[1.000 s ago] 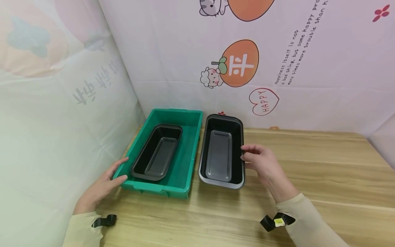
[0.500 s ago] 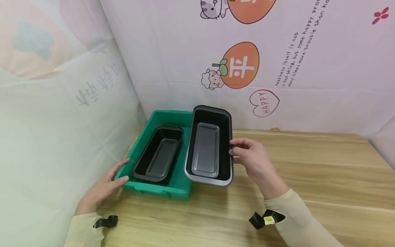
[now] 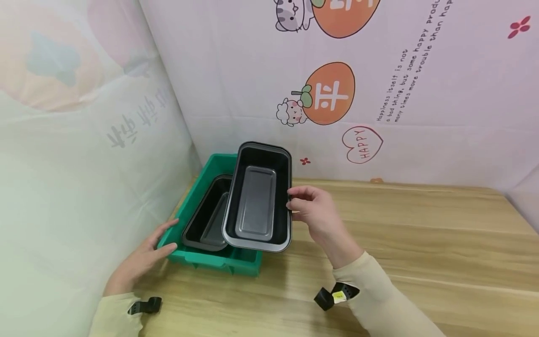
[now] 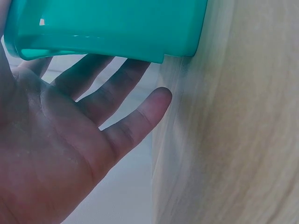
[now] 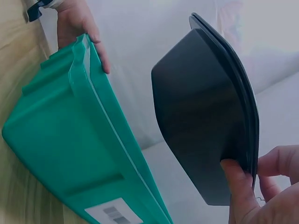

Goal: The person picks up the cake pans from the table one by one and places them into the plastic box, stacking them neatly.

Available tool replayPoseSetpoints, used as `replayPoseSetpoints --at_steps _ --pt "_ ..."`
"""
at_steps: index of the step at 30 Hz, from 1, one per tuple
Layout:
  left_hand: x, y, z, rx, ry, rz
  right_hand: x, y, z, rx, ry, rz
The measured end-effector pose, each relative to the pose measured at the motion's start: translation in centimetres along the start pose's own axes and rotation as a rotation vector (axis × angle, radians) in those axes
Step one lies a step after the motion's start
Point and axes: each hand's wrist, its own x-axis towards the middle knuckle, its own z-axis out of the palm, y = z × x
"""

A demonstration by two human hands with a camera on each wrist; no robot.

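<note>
My right hand (image 3: 317, 217) pinches the right rim of a dark grey loaf pan (image 3: 257, 203) between thumb and fingers. The pan hangs in the air, overlapping the right side of a green plastic tray (image 3: 244, 268); in the right wrist view it is apart from the tray, and its rim (image 5: 245, 102) looks doubled. A second loaf pan (image 3: 198, 229) lies in the tray, partly hidden behind the held one. At the tray's near left corner rests my left hand (image 3: 141, 262), fingers and thumb spread and fairly straight against the rim. The left wrist view shows its palm (image 4: 51, 135) beside the tray's wall.
The wooden table (image 3: 412, 243) reaches away to the right of the tray. Behind it stands a printed white cloth wall (image 3: 236, 93), with another pale cloth (image 3: 97, 187) close on the left. A barcode label (image 5: 114, 212) is stuck on the tray's side.
My right hand has lifted the loaf pan from beside the tray and carried it left, over the tray's right part. The left hand has stayed at the tray's corner.
</note>
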Motion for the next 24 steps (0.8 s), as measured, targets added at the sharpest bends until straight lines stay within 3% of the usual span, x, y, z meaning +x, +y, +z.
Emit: replayPoseSetpoints --at_steps 7,24 --pt "-0.2 0.0 0.1 0.001 0.002 0.006 0.4 0.6 1.4 0.044 -0.007 -0.007" --pt "0.0 -0.2 -0.1 -0.005 0.012 0.014 1.7 2.6 4.1 0.037 0.022 0.015"
